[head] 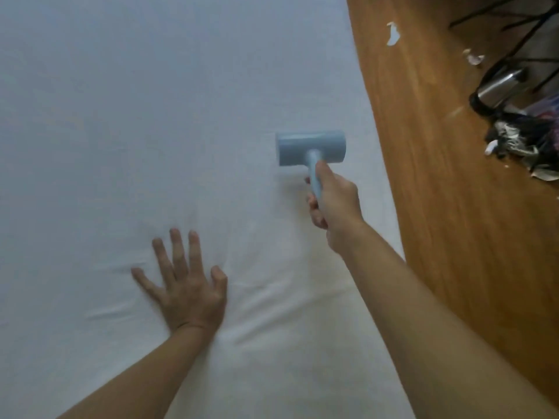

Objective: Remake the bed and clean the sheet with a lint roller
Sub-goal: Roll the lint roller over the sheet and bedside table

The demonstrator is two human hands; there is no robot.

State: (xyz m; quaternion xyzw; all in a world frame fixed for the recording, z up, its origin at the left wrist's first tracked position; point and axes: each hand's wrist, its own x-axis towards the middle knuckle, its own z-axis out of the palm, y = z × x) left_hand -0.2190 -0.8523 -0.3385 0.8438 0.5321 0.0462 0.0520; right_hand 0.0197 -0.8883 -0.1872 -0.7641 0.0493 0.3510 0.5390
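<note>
A white sheet covers the bed and fills most of the view, with shallow creases near its lower middle. My right hand grips the handle of a light blue lint roller, whose head lies on the sheet close to the bed's right edge. My left hand rests flat on the sheet with its fingers spread, down and to the left of the roller. It holds nothing.
A wooden floor runs along the bed's right side. Torn white paper scraps lie on it. At the far right are a metal flask, a heap of dark clutter and thin black legs.
</note>
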